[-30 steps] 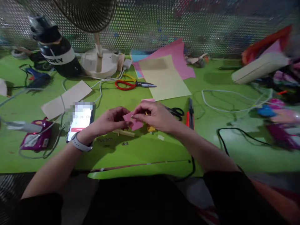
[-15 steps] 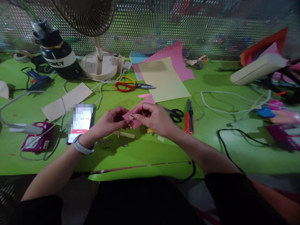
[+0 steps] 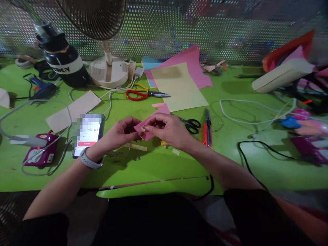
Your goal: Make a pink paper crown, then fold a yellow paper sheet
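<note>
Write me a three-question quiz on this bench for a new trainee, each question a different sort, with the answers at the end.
1. Multiple choice. What do the left hand and the right hand hold between them?
a) a piece of pink paper
b) a strip of cloth
c) a glue stick

2. True or false. The phone lies nearer to the left hand than to the right hand.

3. Fill in the missing word. Seen from the person's side, the red-and-black cutter lies to the ____ of the black-handled scissors.

Key: 1 a; 2 true; 3 right.
</note>
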{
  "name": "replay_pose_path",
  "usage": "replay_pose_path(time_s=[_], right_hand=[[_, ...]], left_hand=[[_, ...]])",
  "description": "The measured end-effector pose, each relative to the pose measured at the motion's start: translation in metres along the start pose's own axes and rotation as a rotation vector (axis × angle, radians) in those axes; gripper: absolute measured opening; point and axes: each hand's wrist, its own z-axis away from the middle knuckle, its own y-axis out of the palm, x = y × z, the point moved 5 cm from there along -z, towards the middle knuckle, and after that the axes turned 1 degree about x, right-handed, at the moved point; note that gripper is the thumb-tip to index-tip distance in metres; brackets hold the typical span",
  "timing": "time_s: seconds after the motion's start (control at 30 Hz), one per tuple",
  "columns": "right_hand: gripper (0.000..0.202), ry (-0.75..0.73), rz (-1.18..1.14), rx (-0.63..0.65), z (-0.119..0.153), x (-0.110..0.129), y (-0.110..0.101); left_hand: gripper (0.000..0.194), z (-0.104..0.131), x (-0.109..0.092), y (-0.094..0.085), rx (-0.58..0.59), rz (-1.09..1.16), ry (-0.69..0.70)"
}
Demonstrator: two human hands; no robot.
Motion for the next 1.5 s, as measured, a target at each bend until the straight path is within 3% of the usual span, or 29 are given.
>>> replay_pose_path(time_s=[0.43, 0.63, 1.5], right_hand=[[0.006, -0.142, 0.293, 0.08, 0.0, 0.012, -0.005], [0.006, -0.171, 0.283, 0.147, 0.001, 0.015, -0.005], [0.009, -0.214, 0.387, 0.184, 0.0, 0.013, -0.006]], left_hand=[[0.028, 0.0, 0.005, 0.003, 0.085, -0.04, -0.017], [0.027, 0.0, 0.003, 0.004, 0.1, -0.076, -0.032], [0.027, 0.001, 0.002, 0.005, 0.144, -0.112, -0.035]])
